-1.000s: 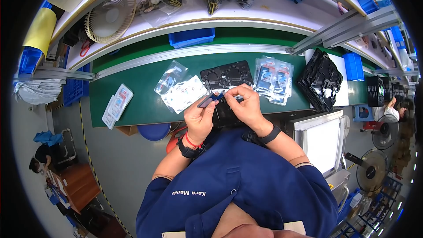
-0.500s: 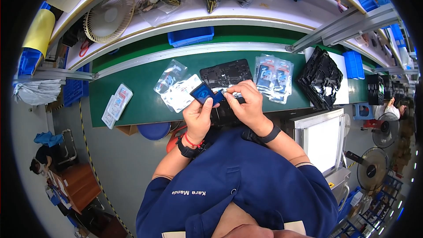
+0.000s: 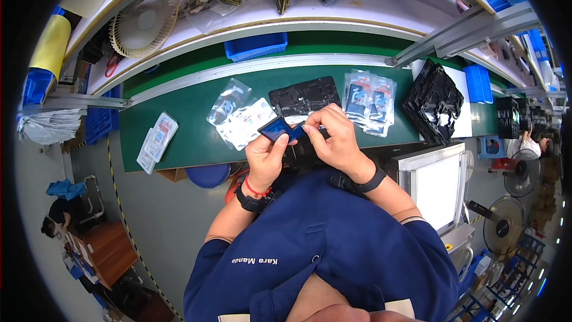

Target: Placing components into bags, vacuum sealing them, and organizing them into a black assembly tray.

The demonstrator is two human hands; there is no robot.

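Note:
Over the front edge of the green table (image 3: 196,131), my left hand (image 3: 266,158) is closed on a small, flat, dark blue rectangular panel (image 3: 274,129), thumb on top. At the panel's right side, my right hand (image 3: 335,138) pinches a blue strip (image 3: 296,132) between thumb and fingertips. Whether the strip is part of the panel I cannot tell. Just beyond my hands lies a black moulded tray (image 3: 304,96). Clear and white plastic packs (image 3: 249,124) rest on the table left of the tray, and clear packs with dark blue contents (image 3: 369,102) lie to its right.
A stack of black trays (image 3: 435,106) stands at the right, beside a blue bin (image 3: 478,83). White packs (image 3: 159,137) lie at far left. Behind the table, a shelf (image 3: 333,19) carries bags and a round basket (image 3: 144,21). A bright light panel (image 3: 440,188) is near my right arm.
The panel has tilted in my left hand, so its face appears narrower and darker. Both hands keep their grips, with my right hand shifted slightly.

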